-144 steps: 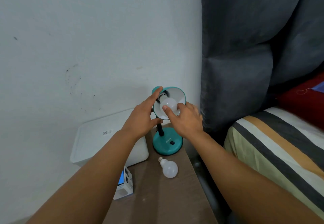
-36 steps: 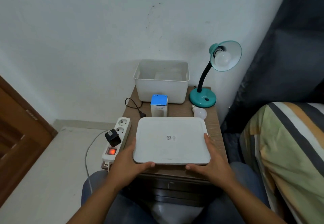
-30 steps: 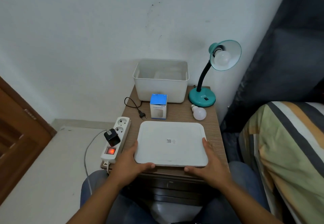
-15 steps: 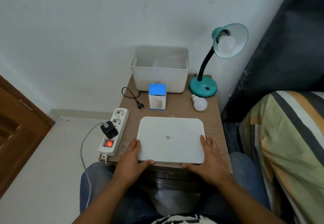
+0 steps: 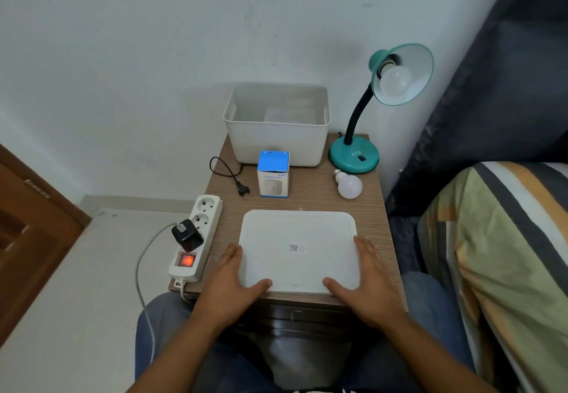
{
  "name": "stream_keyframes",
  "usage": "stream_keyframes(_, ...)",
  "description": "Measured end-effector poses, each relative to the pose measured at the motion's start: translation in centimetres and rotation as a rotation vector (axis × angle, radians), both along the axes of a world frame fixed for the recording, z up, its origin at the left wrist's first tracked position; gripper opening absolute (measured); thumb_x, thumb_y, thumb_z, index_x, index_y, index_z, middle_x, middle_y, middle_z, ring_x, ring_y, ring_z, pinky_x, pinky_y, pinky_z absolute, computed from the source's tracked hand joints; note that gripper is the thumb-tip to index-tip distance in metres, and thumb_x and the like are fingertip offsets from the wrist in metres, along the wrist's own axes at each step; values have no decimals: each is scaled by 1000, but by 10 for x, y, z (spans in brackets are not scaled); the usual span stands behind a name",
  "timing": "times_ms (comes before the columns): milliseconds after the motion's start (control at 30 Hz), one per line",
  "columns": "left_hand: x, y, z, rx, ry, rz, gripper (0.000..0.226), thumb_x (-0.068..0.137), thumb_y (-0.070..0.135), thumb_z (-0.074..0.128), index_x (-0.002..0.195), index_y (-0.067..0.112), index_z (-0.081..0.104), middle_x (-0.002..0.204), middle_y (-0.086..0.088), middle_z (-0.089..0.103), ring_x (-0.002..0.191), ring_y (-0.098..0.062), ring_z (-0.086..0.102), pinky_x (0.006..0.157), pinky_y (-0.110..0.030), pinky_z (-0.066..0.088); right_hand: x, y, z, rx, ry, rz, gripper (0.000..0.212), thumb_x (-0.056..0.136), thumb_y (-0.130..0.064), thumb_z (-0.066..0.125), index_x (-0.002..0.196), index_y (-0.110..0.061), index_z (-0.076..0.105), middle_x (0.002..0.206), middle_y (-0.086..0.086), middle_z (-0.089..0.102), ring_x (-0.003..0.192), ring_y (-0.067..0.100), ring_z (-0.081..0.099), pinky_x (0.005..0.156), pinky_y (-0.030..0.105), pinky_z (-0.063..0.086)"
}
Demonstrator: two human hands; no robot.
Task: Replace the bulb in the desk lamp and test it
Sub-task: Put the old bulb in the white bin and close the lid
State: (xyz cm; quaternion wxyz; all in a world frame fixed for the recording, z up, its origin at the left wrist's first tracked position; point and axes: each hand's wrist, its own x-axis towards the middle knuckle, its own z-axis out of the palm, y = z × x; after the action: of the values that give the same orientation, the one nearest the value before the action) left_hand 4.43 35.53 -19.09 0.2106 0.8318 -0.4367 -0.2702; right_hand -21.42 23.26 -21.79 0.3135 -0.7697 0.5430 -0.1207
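While L hand (image 5: 228,288) & R hand (image 5: 370,285) touch its sides straight-fingered, smooth rounded-rect. lid (image 5: 296,229) lies flat.

Left hand (image 5: 229,282) and right hand (image 5: 368,285) flank white lid (image 5: 298,251) on nightstand (image 5: 378,223)

bin (image 5: 276,143) behind box (image 5: 273,174) | lamp (image 5: 353,156) right of bin | lid (image 5: 298,229) in front

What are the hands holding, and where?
Both rest against the white lid, flat on the table: left hand at its left edge, right hand at its right edge.
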Motion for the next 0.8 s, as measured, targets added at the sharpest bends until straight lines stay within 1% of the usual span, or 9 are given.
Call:
stream_keyframes(133, 12, -24, 23, -93, -11, 16, 94, 80, 62, 69, 156, 23, 30, 164, 2, 27, 148, -19, 30, 120, -38, 29, 13, -29, 12, -78, -96, -59, 84, 80, -70, 60, 149, -35, 27, 157, -10, 34, 144, 16, 34, 118, 41, 31)
stream_keyframes(200, 20, -42, 42, -152, 1, 43, 86, 84, 53, 71, 154, 21, 34, 161, 2, 32, 147, -21, 33, 115, -35, 31, 22, -46, 22, -108, -95, -90, 79, 87, -58, 62, 152, -31, 27, 159, -7, 31, 146, 18, 30, 117, 38, 26)
stream_keyframes(267, 32, -65, 62, -207, 34, 95, 77, 86, 43, 73, 150, 15, 39, 152, 1, 44, 141, -23, 40, 102, -27, 34, 32, -67, 29, -123, -48, -120, 80, 91, -51, 62, 156, -26, 22, 164, -3, 23, 150, 19, 22, 119, 38, 20)
stream_keyframes(333, 49, -91, 79, -288, 34, 127, 70, 85, 45, 73, 144, 18, 46, 146, 1, 53, 136, -22, 48, 96, -25, 36, 40, -89, 30, -136, -38, -130, 78, 91, -45, 64, 156, -28, 24, 164, -2, 23, 150, 21, 22, 119, 41, 21)
stream_keyframes(433, 76, -127, 96, -339, 16, 159, 79, 87, 43, 73, 153, 15, 37, 157, -1, 41, 144, -21, 38, 107, -25, 32, 51, -116, 32, -128, -47, -142, 76, 86, -44, 66, 152, -33, 28, 159, -3, 31, 145, 24, 32, 117, 51, 33)
stream_keyframes(567, 108, -173, 110, -317, -13, 153, 97, 87, 50, 71, 159, 12, 19, 166, -4, 20, 153, -20, 20, 121, -35, 22, 63, -139, 35, -132, -54, -133, 71, 84, -38, 70, 147, -33, 37, 149, -5, 44, 135, 21, 43, 112, 45, 40)
stream_keyframes(633, 115, -191, 114, -313, -10, 123, 97, 86, 51, 71, 158, 12, 20, 165, -4, 23, 151, -21, 23, 118, -32, 25, 65, -147, 34, -112, -41, -127, 69, 83, -36, 73, 144, -32, 41, 146, -5, 46, 132, 20, 45, 111, 41, 40)
stream_keyframes(700, 120, -205, 118, -313, -7, 99, 89, 86, 50, 72, 154, 11, 30, 158, -4, 37, 144, -24, 36, 107, -26, 33, 67, -153, 30, -81, -58, -131, 67, 82, -34, 75, 141, -31, 44, 141, -6, 49, 127, 18, 47, 109, 37, 39)
stream_keyframes(800, 129, -221, 118, -299, -1, 80, 104, 73, 71, 69, 153, 16, 30, 155, -1, 42, 140, -23, 43, 111, -39, 42, 68, -161, 23, -66, -81, -132, 64, 83, -33, 75, 140, -29, 45, 138, -5, 51, 128, 18, 48, 112, 39, 39)
